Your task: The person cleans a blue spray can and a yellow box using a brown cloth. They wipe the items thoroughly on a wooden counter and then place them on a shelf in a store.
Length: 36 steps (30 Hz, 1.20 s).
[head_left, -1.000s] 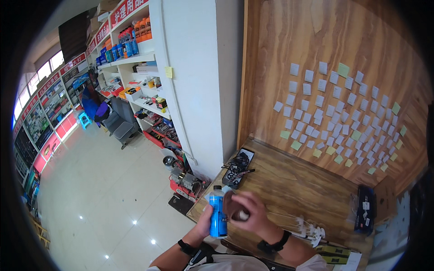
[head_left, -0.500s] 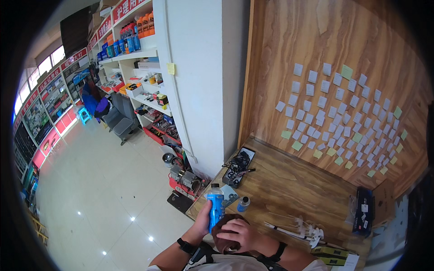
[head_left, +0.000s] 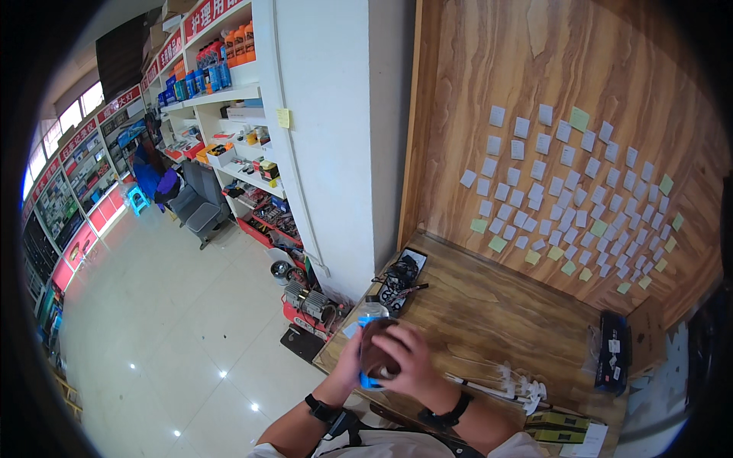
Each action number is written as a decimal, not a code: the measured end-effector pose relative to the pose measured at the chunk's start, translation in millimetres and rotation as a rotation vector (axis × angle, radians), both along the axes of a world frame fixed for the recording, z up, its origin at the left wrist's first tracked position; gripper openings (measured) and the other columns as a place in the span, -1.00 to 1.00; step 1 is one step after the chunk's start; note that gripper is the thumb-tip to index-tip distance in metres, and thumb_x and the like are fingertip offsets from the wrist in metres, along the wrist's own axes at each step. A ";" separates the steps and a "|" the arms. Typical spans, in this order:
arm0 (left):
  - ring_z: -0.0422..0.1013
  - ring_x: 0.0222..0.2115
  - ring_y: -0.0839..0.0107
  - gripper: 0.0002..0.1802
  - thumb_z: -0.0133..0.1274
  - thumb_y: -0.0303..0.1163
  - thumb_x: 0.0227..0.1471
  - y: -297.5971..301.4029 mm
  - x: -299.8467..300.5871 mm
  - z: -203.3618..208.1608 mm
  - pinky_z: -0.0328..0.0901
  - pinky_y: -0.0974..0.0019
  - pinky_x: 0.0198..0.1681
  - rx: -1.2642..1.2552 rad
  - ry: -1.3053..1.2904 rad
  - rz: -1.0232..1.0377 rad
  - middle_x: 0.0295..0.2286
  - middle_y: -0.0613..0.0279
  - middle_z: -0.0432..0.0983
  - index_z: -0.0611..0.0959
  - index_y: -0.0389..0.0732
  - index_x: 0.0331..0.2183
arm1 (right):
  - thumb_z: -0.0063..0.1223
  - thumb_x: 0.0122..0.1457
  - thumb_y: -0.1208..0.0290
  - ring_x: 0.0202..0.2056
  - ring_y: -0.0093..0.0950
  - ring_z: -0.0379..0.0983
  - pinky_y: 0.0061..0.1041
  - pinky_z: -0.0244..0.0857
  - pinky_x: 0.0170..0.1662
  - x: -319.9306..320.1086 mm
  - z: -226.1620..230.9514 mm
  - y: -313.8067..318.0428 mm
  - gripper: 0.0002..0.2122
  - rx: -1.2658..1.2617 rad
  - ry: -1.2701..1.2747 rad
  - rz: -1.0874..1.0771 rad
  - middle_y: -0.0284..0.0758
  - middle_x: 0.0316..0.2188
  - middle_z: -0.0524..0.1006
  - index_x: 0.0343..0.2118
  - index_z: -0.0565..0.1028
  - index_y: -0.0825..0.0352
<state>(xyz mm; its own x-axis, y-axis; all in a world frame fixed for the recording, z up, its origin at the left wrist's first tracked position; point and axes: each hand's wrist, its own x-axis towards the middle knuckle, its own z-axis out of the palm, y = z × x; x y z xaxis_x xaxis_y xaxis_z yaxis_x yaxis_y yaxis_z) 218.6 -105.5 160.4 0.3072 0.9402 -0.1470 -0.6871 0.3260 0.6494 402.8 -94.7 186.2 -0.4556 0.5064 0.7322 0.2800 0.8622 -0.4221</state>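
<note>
This looks like a shop, with a workshop side to it. In the upper left, white open shelves [head_left: 229, 97] carry rows of orange bottles [head_left: 244, 44] and blue bottles [head_left: 216, 78], grouped as stock beneath red header signs [head_left: 206, 19]. Packed display cabinets [head_left: 55, 182], under similar red signs, line the far left edge. An air compressor [head_left: 308, 301] sits on the pale tiled floor [head_left: 168, 305] left of centre. At right, small paper notes [head_left: 567, 156] dot a wood-grain wall panel [head_left: 489, 61] above a wooden table [head_left: 458, 313].
</note>
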 end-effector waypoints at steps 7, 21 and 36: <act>0.66 -0.11 0.06 -0.08 -0.21 0.43 0.44 28.5 -27.7 -61.7 0.58 -0.02 0.01 -0.160 -0.069 0.168 -0.07 -0.03 0.70 0.58 -0.28 0.21 | 0.63 -0.14 0.15 0.00 -0.09 0.56 -0.11 0.48 0.09 21.0 -28.9 -41.4 -0.32 -0.118 0.133 0.082 -0.20 0.06 0.58 0.14 0.68 0.16; 0.58 0.08 0.09 -0.18 -0.11 0.39 0.38 -34.4 6.4 -34.2 0.41 0.07 0.26 -0.141 0.341 0.038 0.06 -0.01 0.66 0.63 -0.17 0.17 | 0.40 0.02 0.14 -0.03 -0.23 0.51 -0.09 0.33 0.12 -4.8 -39.9 -17.2 -0.49 0.146 -0.174 -0.010 -0.29 -0.02 0.57 0.09 0.66 0.09; 0.47 0.16 -0.11 -0.03 -0.22 0.49 0.26 -51.5 -10.9 -113.0 0.33 -0.17 0.29 -0.512 0.070 0.002 0.21 -0.06 0.53 0.54 -0.10 0.29 | 0.43 0.00 0.10 -0.04 -0.26 0.55 -0.18 0.41 0.06 -19.7 -98.8 -20.6 -0.49 0.096 -0.174 0.135 -0.35 0.02 0.58 0.08 0.68 0.01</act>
<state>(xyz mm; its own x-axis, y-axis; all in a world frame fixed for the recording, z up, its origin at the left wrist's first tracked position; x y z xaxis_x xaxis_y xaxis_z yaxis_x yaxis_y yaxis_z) 207.8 -157.0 47.4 0.2789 0.7431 -0.6083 -0.6487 0.6129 0.4512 383.1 -115.3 87.4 -0.6380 0.3641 0.6785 0.2213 0.9307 -0.2913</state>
